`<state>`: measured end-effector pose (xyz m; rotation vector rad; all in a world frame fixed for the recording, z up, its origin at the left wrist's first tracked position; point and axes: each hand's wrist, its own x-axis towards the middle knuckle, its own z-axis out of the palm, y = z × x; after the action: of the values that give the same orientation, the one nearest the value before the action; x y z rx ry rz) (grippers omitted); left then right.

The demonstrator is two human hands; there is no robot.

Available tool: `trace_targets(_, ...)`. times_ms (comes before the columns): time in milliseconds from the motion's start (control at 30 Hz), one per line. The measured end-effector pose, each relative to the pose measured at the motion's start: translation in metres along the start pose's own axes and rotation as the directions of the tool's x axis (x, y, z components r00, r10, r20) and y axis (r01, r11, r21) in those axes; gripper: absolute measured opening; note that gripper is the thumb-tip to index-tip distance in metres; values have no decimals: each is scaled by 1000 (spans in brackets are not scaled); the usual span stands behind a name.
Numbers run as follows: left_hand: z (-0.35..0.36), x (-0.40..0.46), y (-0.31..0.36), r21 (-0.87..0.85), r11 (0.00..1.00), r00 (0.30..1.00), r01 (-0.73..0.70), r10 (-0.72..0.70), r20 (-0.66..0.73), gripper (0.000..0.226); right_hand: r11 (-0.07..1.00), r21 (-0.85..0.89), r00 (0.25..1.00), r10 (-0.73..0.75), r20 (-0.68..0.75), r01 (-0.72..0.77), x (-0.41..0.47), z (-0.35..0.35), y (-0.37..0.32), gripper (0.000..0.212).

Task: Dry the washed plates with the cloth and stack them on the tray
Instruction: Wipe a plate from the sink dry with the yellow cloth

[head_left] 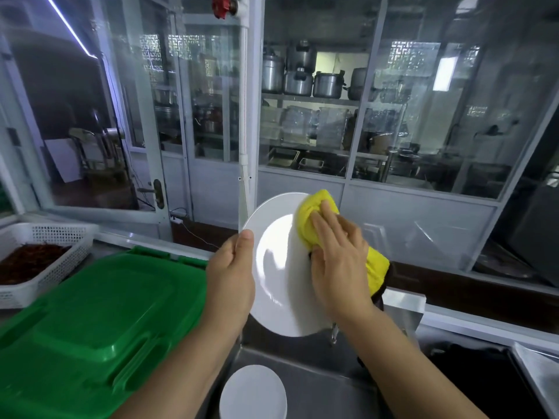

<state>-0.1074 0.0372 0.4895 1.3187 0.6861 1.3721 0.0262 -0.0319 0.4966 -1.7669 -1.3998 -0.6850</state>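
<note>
One plate (272,267): we hold it tilted on edge above the sink (302,385).
Left hand (233,273): grip clamps its left rim.
Right hand (338,261): flat fingers press the cloth (314,219) to its upper right face.
Second plate (252,394): below both grips.

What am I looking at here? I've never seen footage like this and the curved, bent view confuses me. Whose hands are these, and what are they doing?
There is no machine: a person wears one wide-angle camera on the head, looking forward and down, which bends the edges. The left hand holds a white plate upright by its rim, thumb on the front. The right hand presses a yellow cloth against the plate's face, fingers fairly straight. Below, a second white plate lies in a metal sink. To the left sit a green plastic lid and a white basket with dark reddish contents. Behind glass stand shelves of metal pots.
</note>
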Motion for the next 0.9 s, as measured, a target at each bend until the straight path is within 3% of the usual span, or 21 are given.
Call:
trace_targets(267,-1,14,4,11,1000,997,-28,29,-69,31,927,135,912,-370,176,350,-47,4,-13,46)
trace_targets(367,-5,16,9,23,999,998,-24,26,-57,33,931,108,913,-363,186,349,-56,0,14,50)
trace_targets(567,-5,6,5,100,995,999,9,-14,46,33,980,21,976,-200,84,199,-17,-16,38,50)
trace_targets(667,4,-1,0,187,982,997,-23,10,73,37,964,40,961,-266,70,264,1,-15,22,48)
trace_targets(800,11,-15,4,223,966,975,-133,87,206,37,903,10,902,-429,59,429,15,-13,-1,42)
trace_targets(900,6,-18,5,212,965,972,-153,109,206,40,903,-37,903,-425,58,428,24,-21,1,41)
